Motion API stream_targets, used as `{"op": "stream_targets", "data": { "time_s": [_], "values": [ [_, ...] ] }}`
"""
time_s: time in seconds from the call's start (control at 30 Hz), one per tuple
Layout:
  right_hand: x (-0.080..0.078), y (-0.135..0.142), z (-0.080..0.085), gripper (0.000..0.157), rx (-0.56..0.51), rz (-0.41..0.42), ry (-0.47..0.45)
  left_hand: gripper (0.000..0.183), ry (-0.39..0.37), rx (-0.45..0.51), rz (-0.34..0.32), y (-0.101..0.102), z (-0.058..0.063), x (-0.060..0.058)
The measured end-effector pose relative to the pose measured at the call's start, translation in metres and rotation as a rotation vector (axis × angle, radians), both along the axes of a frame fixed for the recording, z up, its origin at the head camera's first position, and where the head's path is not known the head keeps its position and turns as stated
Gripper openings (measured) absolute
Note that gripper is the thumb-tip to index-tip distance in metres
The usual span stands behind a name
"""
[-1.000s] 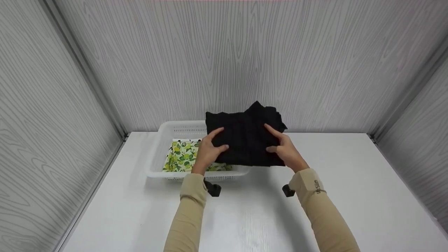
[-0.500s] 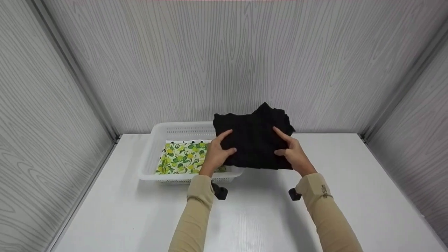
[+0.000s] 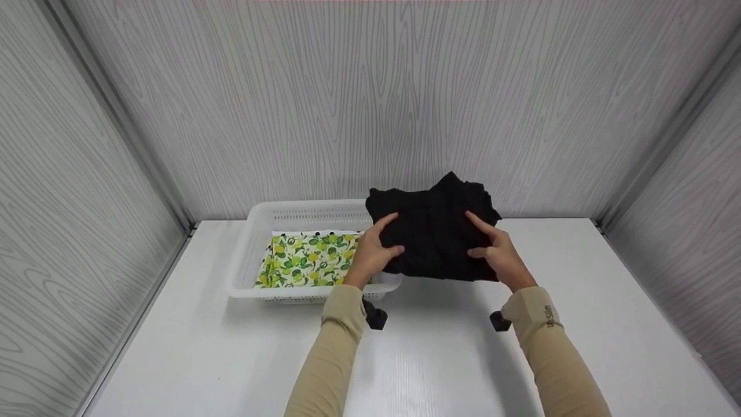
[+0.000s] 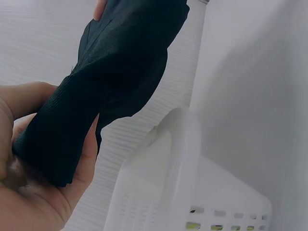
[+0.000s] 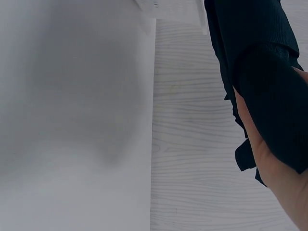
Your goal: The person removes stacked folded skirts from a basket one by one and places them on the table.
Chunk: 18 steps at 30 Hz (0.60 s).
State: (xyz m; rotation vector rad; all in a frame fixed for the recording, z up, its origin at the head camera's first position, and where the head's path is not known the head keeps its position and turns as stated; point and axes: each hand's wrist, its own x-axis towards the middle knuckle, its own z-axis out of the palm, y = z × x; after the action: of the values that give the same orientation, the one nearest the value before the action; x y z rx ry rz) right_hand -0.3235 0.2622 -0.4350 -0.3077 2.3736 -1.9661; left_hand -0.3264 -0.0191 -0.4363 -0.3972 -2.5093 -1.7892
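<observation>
Both hands hold up a folded black cloth, raised above the table and overlapping the basket's right end in the head view. My left hand grips its left edge, thumb on the near face and other fingers behind. At the opposite edge, my right hand pinches it the same way. The left wrist view shows the black fabric bent and layered between thumb and fingers. In the right wrist view, fingers pass behind the dark fold. Its top edge is uneven, with a peak toward the right.
A white plastic basket with slotted walls stands at the back left of the white table. In it lies folded fabric with a lemon-and-leaf print. Grey wood-patterned panels rise behind and at both sides.
Both hands and the black cloth have shifted to the right, away from the basket. More of the lemon-print fabric shows. The view itself has also turned slightly.
</observation>
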Motion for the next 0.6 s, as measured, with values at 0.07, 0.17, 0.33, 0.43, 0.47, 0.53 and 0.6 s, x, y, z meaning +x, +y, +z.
{"op": "stream_targets", "data": {
  "time_s": [0.07, 0.17, 0.33, 0.43, 0.47, 0.53, 0.6],
  "values": [
    [0.000, 0.004, -0.001, 0.088, 0.000, -0.008, 0.003, 0.070, 0.007, -0.002, -0.013, 0.003, -0.002, -0.001],
    [-0.001, 0.008, -0.003, 0.088, 0.005, -0.020, 0.007, 0.071, 0.006, -0.008, -0.025, 0.007, -0.004, -0.001],
    [-0.003, 0.016, -0.008, 0.087, 0.005, -0.031, -0.009, 0.074, -0.035, 0.003, -0.046, 0.015, -0.008, -0.003],
    [-0.004, 0.020, -0.012, 0.087, 0.009, -0.054, -0.034, 0.076, -0.055, -0.017, -0.066, 0.020, -0.011, -0.005],
    [-0.004, 0.021, -0.014, 0.087, 0.012, -0.062, -0.041, 0.077, -0.059, -0.026, -0.073, 0.022, -0.012, -0.005],
    [-0.004, 0.024, -0.017, 0.087, 0.024, -0.074, -0.055, 0.079, -0.063, -0.047, -0.080, 0.026, -0.015, -0.006],
    [-0.005, 0.026, -0.021, 0.088, 0.037, -0.082, -0.065, 0.080, -0.066, -0.058, -0.076, 0.029, -0.016, -0.006]
  ]
}}
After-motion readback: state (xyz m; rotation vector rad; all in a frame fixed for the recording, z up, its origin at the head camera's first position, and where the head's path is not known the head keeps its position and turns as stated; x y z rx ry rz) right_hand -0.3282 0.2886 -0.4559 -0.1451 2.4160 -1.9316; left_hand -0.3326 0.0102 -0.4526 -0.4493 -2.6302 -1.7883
